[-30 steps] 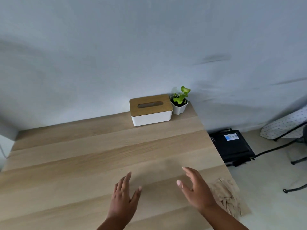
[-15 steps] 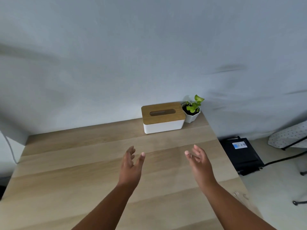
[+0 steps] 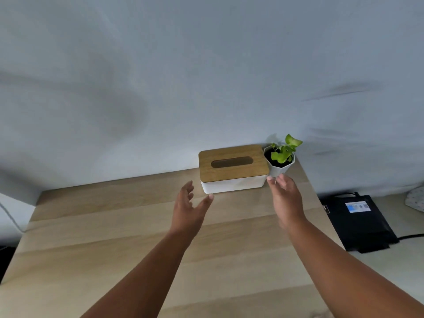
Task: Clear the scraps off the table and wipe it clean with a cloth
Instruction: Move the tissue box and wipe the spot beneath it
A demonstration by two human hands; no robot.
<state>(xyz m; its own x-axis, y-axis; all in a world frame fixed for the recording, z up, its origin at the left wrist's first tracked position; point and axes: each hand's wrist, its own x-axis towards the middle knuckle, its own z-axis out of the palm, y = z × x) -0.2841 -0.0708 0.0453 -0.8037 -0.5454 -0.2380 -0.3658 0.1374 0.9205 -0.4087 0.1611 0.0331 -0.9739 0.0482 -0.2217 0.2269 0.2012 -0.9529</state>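
Both your arms reach out over the pale wooden counter toward its far right corner. Your left hand has fingers spread and relaxed, holding nothing, with the thumb tip just short of the near-left corner of the white rectangular tissue box with a brown wooden lid. Your right hand is likewise spread and holding nothing, its fingertips at the box's near-right corner and just in front of the small white faceted pot holding a green plant. Box and pot stand side by side against the grey wall. A flat black device lies on the floor to the right. No cloth or scraps are in view.
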